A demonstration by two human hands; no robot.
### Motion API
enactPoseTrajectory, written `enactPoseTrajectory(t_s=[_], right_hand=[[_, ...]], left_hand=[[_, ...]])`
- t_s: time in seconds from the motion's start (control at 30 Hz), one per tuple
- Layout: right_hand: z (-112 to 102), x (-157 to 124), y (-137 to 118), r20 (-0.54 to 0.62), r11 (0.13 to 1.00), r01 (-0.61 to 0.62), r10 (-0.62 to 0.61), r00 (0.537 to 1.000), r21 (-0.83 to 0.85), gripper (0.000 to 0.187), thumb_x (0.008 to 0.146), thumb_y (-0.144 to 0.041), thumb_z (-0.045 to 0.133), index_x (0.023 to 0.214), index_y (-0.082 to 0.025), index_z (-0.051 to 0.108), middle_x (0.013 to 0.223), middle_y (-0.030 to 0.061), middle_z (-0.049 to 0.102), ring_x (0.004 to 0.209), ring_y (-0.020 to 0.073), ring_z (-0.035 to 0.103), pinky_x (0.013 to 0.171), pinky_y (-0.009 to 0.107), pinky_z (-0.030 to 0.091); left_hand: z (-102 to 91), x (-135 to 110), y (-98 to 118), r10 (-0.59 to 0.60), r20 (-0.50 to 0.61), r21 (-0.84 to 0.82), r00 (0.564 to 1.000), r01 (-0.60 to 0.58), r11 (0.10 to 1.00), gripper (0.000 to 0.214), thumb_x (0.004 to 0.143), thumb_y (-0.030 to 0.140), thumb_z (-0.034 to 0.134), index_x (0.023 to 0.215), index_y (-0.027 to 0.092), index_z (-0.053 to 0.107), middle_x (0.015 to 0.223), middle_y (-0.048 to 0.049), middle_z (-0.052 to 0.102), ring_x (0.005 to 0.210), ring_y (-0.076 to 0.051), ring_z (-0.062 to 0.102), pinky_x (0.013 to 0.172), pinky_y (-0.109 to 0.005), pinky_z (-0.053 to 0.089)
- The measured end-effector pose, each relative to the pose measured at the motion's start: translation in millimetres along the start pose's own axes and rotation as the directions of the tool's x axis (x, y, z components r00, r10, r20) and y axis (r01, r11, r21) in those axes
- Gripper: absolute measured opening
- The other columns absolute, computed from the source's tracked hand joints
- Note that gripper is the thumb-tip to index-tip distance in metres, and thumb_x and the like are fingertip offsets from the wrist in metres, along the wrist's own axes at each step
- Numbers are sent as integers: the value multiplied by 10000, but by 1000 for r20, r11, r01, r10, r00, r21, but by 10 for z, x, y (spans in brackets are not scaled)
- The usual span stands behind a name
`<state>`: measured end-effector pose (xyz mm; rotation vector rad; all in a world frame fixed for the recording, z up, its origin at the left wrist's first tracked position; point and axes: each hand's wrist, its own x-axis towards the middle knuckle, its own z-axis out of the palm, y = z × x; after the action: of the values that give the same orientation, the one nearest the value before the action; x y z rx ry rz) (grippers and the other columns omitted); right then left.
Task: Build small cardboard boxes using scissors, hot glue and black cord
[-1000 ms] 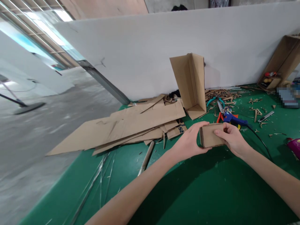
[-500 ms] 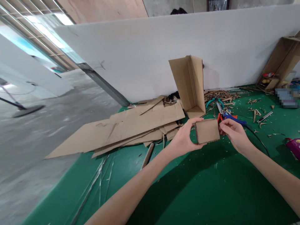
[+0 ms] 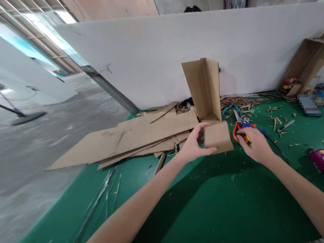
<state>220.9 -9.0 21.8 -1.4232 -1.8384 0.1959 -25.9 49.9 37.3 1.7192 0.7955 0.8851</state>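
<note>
My left hand grips a small cardboard box from its left side, thumb below and fingers on top and behind. The box is held above the green table, tilted so two of its faces show. To its right, my right hand is apart from the box, fingers loosely bent with a gap between thumb and index finger. Just behind those fingers lies an orange-handled cutting tool with metal blades. A blue glue gun with a black cord is partly hidden by the right hand.
Flat cardboard sheets lie in a pile at left. An open cardboard trough stands against the white panel. Teal-handled pliers, cardboard scraps and a utility knife lie behind and right. A purple packet sits at far right.
The box has turned in my left hand, showing another face, and shifted slightly left and up. My right hand has moved away from the box's side, its fingers loosening.
</note>
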Motion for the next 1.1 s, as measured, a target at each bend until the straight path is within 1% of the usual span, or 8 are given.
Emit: enactPoseTrajectory(t_s=[0.07,0.13,0.27,0.47,0.63,0.83,0.97,1.1], right_hand=[[-99,22,77,44,911,98,-88,995,-401,287,973,-333,440,1069,-159,646,1057,140,710,963,283,606,821,402,398],[-168,38,186,76,763,58,-13,997,-644,309,974,-298,425,1166,-146,614,1166,166,675,1007,314,588,803,405,385],[-188,47,457,149,635,-32,230,962,-772,346,961,-266,428,1253,-132,556,1122,171,653,941,322,608,741,387,398],[-124,51,662,212,705,6,205,956,-710,345,987,-191,389,1295,-88,504,1103,188,605,982,292,578,781,359,431],[-160,79,724,-47,768,-139,141,989,-625,443,945,-199,430,1370,-74,448,1152,221,592,1053,346,566,851,434,464],[-152,105,689,-303,956,-210,142,942,-206,393,876,-296,533,1238,-143,545,1098,172,676,970,311,648,814,419,520],[-139,39,384,-313,992,-43,3,950,-122,325,852,-292,566,1159,-186,565,1011,128,703,866,276,677,731,375,536],[-145,-45,79,-8,951,296,-298,955,-92,319,854,-261,563,1165,-192,561,994,111,703,829,234,679,708,328,530]], left_hand=[[-90,30,-102,-92,-34,-322,995,76,944,776,581,494,861,1228,239,516,1261,-95,611,1232,-357,552,983,-435,502],[-188,48,-190,-164,13,-558,986,143,817,786,620,569,819,1270,243,522,1273,-98,636,1286,-380,521,1040,-491,465],[-323,54,-285,-184,152,-712,971,237,661,995,589,645,818,1410,225,446,1346,-137,627,1382,-417,431,1130,-598,352],[-376,36,-359,-182,177,-739,967,253,625,1095,509,774,785,1411,241,469,1395,-129,603,1392,-436,418,1123,-610,360],[-408,41,-352,-152,169,-763,974,227,605,1039,570,778,740,1410,229,471,1365,-131,621,1373,-394,458,1086,-558,425],[-318,60,-225,-222,187,-835,957,274,478,725,829,628,571,1401,190,489,1249,-138,687,1215,-354,605,993,-534,497],[-241,73,-190,-292,172,-867,941,285,409,635,867,577,548,1368,188,523,1229,-120,702,1174,-340,636,998,-505,498],[-237,103,-211,-373,167,-873,913,313,374,588,848,549,612,1299,174,567,1151,-117,734,1059,-313,691,985,-477,512]])
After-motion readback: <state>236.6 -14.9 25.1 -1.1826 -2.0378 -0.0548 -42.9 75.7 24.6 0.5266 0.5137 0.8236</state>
